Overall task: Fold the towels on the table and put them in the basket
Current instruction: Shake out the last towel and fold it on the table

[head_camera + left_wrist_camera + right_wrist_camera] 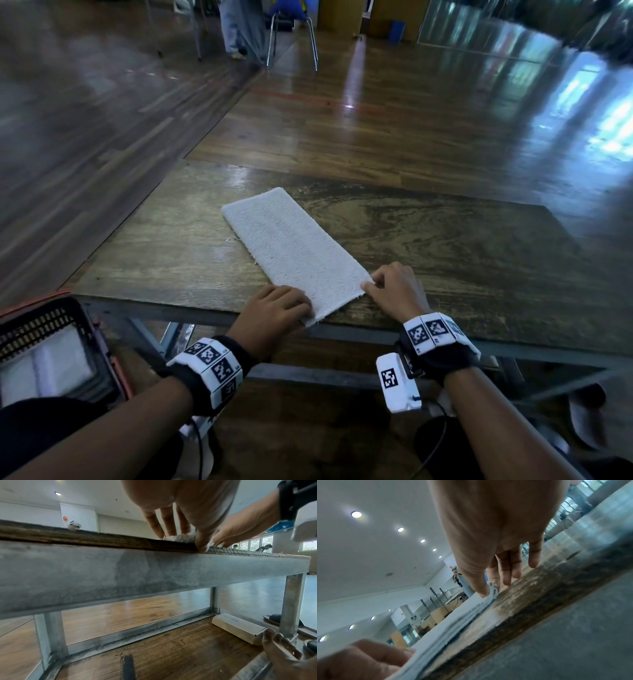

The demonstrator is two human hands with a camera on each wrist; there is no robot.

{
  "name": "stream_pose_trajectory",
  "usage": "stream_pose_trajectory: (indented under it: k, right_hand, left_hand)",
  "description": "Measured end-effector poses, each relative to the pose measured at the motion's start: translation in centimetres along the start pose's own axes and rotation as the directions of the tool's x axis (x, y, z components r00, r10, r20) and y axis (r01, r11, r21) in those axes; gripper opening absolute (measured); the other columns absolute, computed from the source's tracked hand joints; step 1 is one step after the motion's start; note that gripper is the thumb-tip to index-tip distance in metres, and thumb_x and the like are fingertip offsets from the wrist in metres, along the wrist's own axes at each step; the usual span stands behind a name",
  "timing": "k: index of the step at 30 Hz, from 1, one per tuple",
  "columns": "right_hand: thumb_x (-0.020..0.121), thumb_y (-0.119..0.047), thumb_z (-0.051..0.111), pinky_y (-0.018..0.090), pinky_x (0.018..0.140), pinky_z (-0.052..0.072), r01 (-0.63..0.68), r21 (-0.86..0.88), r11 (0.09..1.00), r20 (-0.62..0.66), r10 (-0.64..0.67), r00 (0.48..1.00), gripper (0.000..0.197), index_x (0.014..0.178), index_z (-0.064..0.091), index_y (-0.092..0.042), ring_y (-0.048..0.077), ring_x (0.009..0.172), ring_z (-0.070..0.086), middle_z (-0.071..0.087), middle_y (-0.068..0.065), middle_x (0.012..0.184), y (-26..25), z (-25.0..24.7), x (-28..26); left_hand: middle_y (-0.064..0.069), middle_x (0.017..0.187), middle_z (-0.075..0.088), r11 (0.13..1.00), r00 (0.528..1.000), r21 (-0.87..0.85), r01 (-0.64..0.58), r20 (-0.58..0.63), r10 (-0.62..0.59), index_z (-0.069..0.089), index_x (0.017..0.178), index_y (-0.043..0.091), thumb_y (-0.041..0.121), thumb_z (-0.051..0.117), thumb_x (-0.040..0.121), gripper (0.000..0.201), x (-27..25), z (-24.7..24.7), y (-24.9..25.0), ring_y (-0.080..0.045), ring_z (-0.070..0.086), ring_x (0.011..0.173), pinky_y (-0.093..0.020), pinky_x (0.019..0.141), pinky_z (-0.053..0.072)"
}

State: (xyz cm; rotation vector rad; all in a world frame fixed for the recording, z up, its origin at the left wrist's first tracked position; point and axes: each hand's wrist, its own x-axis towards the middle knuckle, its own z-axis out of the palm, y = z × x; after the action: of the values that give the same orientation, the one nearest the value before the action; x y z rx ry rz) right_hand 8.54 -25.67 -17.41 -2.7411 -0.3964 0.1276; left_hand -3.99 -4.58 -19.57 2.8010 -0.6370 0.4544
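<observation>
A white towel [294, 251], folded into a long strip, lies slantwise on the wooden table [462, 246], its near end at the front edge. My left hand [279, 308] pinches the near-left corner of the towel [185, 538]; the thumb sits at the table edge. My right hand [394, 287] pinches the near-right corner, where thumb and forefinger close on the layered edge of the towel [491, 593]. A black basket [51, 346] with a folded white towel inside stands low at the left, beside the table.
The table has a grey metal frame [120, 577] with a lower wooden shelf holding a cardboard box [238, 628]. A chair [291, 31] and a standing person [236, 27] are far off on the wooden floor. A bare foot [281, 645] is under the table.
</observation>
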Motion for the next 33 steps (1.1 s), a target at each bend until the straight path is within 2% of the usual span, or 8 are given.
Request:
stream_pose_trajectory:
  k: [4,7,10,13,17,22,29,33]
  right_hand:
    - [0.081,-0.027,0.063,0.034,0.074,0.046,-0.121,0.341,0.932,0.082,0.099,0.992,0.013,0.075,0.061,-0.015,0.018,0.08,0.058,0.062,-0.001,0.076,1.0,-0.7,-0.3]
    - [0.085,-0.007,0.058,0.022,0.05,0.046,-0.213,0.741,0.637,0.196,0.097,0.976,0.008,0.08,0.058,-0.013,0.01,0.053,0.057,0.058,0.005,0.068,2.3,-2.7,-1.4]
    - [0.082,-0.005,0.061,0.019,0.055,0.051,-0.079,0.911,0.405,0.111,-0.057,0.992,0.016,0.091,0.066,-0.018,0.008,0.062,0.06,0.066,0.002,0.078,4.9,-5.8,-3.3]
    - [0.073,-0.016,0.069,0.02,0.068,0.054,-0.008,0.959,0.283,0.087,-0.267,0.96,0.026,0.099,0.07,-0.018,0.012,0.079,0.066,0.07,0.005,0.091,7.0,-7.8,-5.8]
    - [0.072,-0.008,0.067,0.019,0.074,0.053,0.1,0.905,0.413,0.024,-0.285,0.958,0.033,0.104,0.069,-0.014,0.013,0.088,0.066,0.072,0.007,0.098,7.6,-7.2,-6.2]
    - [0.072,-0.022,0.068,0.017,0.07,0.053,0.103,0.857,0.505,-0.011,-0.182,0.983,0.025,0.097,0.072,-0.022,0.01,0.084,0.067,0.072,0.003,0.093,5.2,-6.6,-3.8]
    - [0.087,-0.019,0.064,0.019,0.068,0.055,0.032,0.768,0.64,0.026,-0.081,0.996,0.008,0.093,0.07,-0.018,0.009,0.078,0.066,0.073,0.003,0.095,0.4,-4.1,2.5]
    - [0.085,-0.028,0.067,0.041,0.088,0.053,-0.062,0.73,0.681,0.065,0.02,0.998,0.018,0.097,0.071,-0.015,0.019,0.09,0.066,0.073,0.006,0.098,-1.1,-1.6,5.2]
  left_hand:
    - [0.004,0.089,0.069,0.999,0.998,-0.022,0.025,-0.049,-0.026,0.07,0.085,0.022,0.025,0.068,0.075,0.011,0.2,-0.8,1.5,-0.018,0.067,0.084,-0.029,0.076,0.048]
    - [0.004,0.089,0.068,0.99,0.991,-0.135,0.033,-0.127,-0.051,0.069,0.088,0.021,0.02,0.076,0.072,0.018,0.6,-2.1,4.0,-0.017,0.064,0.082,-0.028,0.072,0.049]
    - [0.008,0.09,0.069,0.923,0.967,-0.381,0.047,-0.213,-0.137,0.068,0.091,0.022,0.022,0.069,0.081,0.01,0.9,-3.7,6.9,-0.007,0.062,0.079,-0.028,0.066,0.053]
    - [0.018,0.083,0.066,0.779,0.946,-0.616,0.117,-0.17,-0.277,0.066,0.09,0.028,0.034,0.066,0.083,0.009,0.8,-4.7,8.8,0.003,0.06,0.076,-0.011,0.061,0.047]
    - [0.015,0.074,0.064,0.625,0.91,-0.755,0.2,-0.093,-0.403,0.065,0.085,0.029,0.031,0.07,0.081,0.006,1.0,-5.0,8.6,-0.004,0.061,0.069,-0.012,0.057,0.045]
    - [0.011,0.071,0.063,0.562,0.828,-0.762,0.322,-0.061,-0.557,0.063,0.081,0.027,0.029,0.071,0.08,0.009,1.5,-4.9,5.9,-0.001,0.058,0.064,-0.01,0.053,0.042]
    - [0.015,0.075,0.059,0.661,0.789,-0.537,0.525,0.017,-0.614,0.061,0.089,0.026,0.035,0.062,0.086,0.009,3.3,-4.1,-0.2,0.0,0.056,0.068,-0.013,0.058,0.041]
    - [0.006,0.086,0.062,0.695,0.77,-0.366,0.619,0.106,-0.629,0.059,0.089,0.022,0.039,0.054,0.089,0.017,4.0,-3.2,-3.4,-0.015,0.059,0.081,-0.03,0.067,0.048]
